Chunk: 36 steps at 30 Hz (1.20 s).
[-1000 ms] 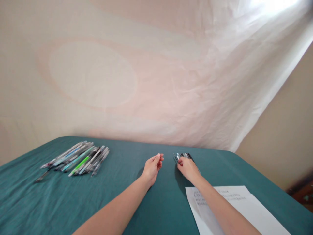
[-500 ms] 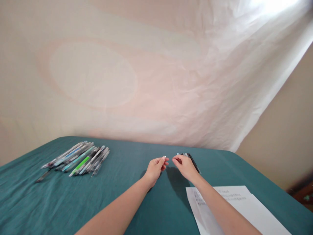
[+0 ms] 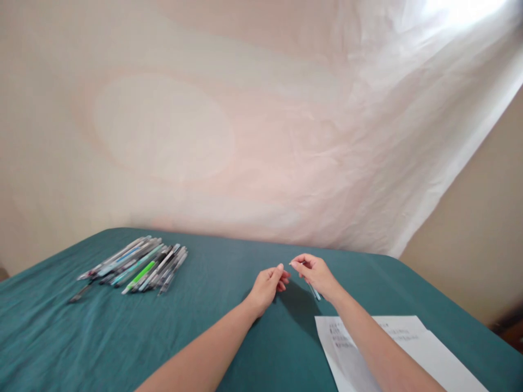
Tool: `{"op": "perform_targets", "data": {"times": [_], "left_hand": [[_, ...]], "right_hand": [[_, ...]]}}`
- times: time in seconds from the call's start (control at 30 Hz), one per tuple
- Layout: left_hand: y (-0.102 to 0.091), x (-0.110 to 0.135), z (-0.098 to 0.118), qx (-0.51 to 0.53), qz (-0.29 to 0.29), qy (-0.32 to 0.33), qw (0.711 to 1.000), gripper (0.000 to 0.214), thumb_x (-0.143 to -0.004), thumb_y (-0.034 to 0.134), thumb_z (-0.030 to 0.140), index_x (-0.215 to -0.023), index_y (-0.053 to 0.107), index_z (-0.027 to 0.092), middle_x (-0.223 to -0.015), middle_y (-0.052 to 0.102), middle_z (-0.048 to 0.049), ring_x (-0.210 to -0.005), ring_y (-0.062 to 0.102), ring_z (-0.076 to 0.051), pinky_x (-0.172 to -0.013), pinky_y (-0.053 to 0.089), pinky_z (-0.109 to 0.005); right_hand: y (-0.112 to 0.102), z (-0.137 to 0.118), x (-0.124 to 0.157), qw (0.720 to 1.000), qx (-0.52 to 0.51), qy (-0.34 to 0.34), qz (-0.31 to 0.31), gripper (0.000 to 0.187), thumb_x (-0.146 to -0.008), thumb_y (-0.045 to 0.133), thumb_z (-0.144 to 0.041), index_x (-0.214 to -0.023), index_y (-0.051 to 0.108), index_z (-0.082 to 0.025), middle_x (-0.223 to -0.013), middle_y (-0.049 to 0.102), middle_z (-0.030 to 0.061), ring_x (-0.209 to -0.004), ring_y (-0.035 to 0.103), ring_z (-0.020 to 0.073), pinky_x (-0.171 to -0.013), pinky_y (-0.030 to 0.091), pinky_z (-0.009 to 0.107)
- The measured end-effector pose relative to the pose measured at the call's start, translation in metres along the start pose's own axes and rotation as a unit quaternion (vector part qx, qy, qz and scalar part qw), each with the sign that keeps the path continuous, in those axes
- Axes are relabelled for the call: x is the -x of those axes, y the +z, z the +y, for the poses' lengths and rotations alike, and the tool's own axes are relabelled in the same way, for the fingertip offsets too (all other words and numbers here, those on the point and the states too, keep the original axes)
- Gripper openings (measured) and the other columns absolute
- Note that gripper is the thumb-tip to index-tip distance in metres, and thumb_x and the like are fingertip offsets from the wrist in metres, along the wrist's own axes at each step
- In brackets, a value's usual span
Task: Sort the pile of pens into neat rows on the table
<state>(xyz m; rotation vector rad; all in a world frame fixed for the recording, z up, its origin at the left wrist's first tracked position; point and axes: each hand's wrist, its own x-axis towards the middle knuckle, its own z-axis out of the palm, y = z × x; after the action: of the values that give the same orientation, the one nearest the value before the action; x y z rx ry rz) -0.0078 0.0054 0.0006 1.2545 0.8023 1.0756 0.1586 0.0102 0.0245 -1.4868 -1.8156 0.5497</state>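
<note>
My left hand (image 3: 266, 288) is just above the middle of the table, thumb and index finger pressed together. Whatever lies in that pinch, if anything, is hidden by the fingers. Close beside it on the right, my right hand (image 3: 317, 276) pinches a small, pale, thin thing (image 3: 291, 264) whose tip points toward the left hand. Its kind is too small to make out. A narrow gap separates the two hands. From under the right hand sticks out the end of a light blue pen (image 3: 314, 293); the hand covers the rest.
Many pens lie in a loose row (image 3: 139, 264) at the left, one bright green (image 3: 139, 277). A dark pen (image 3: 80, 294) lies apart in front. Printed white sheets (image 3: 412, 354) are under my right forearm. A pale cloth (image 3: 261, 136) hangs behind the green-covered table (image 3: 229, 256).
My right hand has turned and now shows a small pale thing in its pinch. It covers more of the pens behind it. The whole view has shifted slightly.
</note>
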Motion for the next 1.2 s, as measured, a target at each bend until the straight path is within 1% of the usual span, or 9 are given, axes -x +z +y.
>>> {"op": "perform_targets", "data": {"times": [0.03,0.07,0.17,0.43,0.57,0.8,0.93,1.07,1.2], "left_hand": [[0.0,0.0,0.0,0.005,0.0,-0.006,1.0,0.047,-0.074,0.044,0.054,-0.075,0.064,0.011,-0.064,0.06,-0.0054,-0.051,0.049,-0.01,-0.051,0.036,-0.021],[0.0,0.0,0.0,0.007,0.0,-0.01,1.0,0.049,-0.074,0.043,0.055,-0.075,0.064,0.011,-0.064,0.06,-0.0058,-0.051,0.05,-0.01,-0.051,0.037,-0.021],[-0.001,0.001,0.0,0.004,-0.002,-0.013,1.0,0.051,-0.074,0.041,0.056,-0.074,0.064,0.01,-0.064,0.06,-0.0061,-0.05,0.05,-0.01,-0.051,0.037,-0.022],[-0.001,0.0,-0.002,0.012,-0.011,-0.015,1.0,0.051,-0.075,0.041,0.056,-0.073,0.064,0.011,-0.062,0.059,-0.0057,-0.049,0.05,-0.01,-0.05,0.037,-0.022],[-0.001,-0.001,-0.002,0.016,-0.015,-0.022,1.0,0.051,-0.075,0.041,0.056,-0.073,0.064,0.011,-0.063,0.059,-0.0057,-0.049,0.05,-0.01,-0.05,0.037,-0.022],[-0.002,-0.001,-0.004,0.015,-0.02,-0.019,1.0,0.056,-0.073,0.038,0.061,-0.073,0.064,0.011,-0.063,0.059,-0.0067,-0.049,0.05,-0.01,-0.05,0.037,-0.022],[-0.004,-0.001,-0.003,0.006,-0.036,-0.029,0.999,0.057,-0.074,0.036,0.061,-0.078,0.062,0.01,-0.067,0.06,-0.0075,-0.05,0.051,-0.01,-0.051,0.038,-0.022],[-0.025,-0.003,0.007,-0.177,-0.018,0.004,0.984,0.04,-0.077,0.043,0.047,-0.085,0.062,0.013,-0.073,0.063,-0.0075,-0.052,0.053,-0.011,-0.051,0.039,-0.022],[-0.077,0.005,0.03,-0.313,0.055,0.039,0.947,0.017,-0.064,0.063,0.025,-0.079,0.064,0.018,-0.075,0.063,-0.0055,-0.066,0.055,-0.016,-0.065,0.04,-0.025]], "right_hand": [[-0.005,0.005,-0.006,0.997,0.074,-0.011,0.036,0.032,-0.08,0.042,-0.042,-0.089,0.061,-0.018,-0.066,0.061,-0.0008,-0.052,0.051,0.01,-0.051,0.04,0.021],[-0.01,0.01,-0.013,0.994,0.1,-0.01,0.052,0.029,-0.08,0.044,-0.039,-0.086,0.062,-0.017,-0.073,0.062,0.0014,-0.06,0.054,0.0117,-0.058,0.042,0.023],[-0.017,0.024,-0.029,0.987,0.153,-0.003,0.055,0.02,-0.075,0.05,-0.03,-0.075,0.065,-0.016,-0.077,0.063,0.004,-0.07,0.056,0.0146,-0.069,0.041,0.026],[0.001,0.03,-0.036,0.962,0.268,0.033,0.029,0.014,-0.074,0.053,-0.022,-0.069,0.066,-0.021,-0.081,0.062,0.0031,-0.081,0.056,0.0152,-0.068,0.038,0.023],[-0.001,0.026,-0.037,0.953,0.298,0.039,0.03,0.015,-0.075,0.052,-0.023,-0.074,0.067,-0.022,-0.084,0.061,0.0039,-0.082,0.057,0.0159,-0.068,0.038,0.023],[-0.013,0.006,-0.015,0.955,0.294,0.012,0.029,0.021,-0.08,0.046,-0.025,-0.084,0.066,-0.022,-0.089,0.061,0.0045,-0.085,0.056,0.0158,-0.073,0.038,0.023],[-0.003,-0.015,0.016,0.965,0.257,-0.038,-0.031,0.022,-0.079,0.044,-0.025,-0.079,0.065,-0.022,-0.086,0.06,0.0048,-0.082,0.056,0.0174,-0.073,0.038,0.026],[0.017,-0.037,0.05,0.973,0.195,-0.079,-0.1,0.02,-0.079,0.044,-0.028,-0.078,0.063,-0.023,-0.082,0.059,0.0039,-0.075,0.056,0.0176,-0.07,0.039,0.027],[0.035,-0.046,0.072,0.98,0.131,-0.101,-0.112,0.019,-0.079,0.043,-0.027,-0.081,0.061,-0.024,-0.083,0.059,0.0028,-0.075,0.056,0.0168,-0.067,0.04,0.026]]}}
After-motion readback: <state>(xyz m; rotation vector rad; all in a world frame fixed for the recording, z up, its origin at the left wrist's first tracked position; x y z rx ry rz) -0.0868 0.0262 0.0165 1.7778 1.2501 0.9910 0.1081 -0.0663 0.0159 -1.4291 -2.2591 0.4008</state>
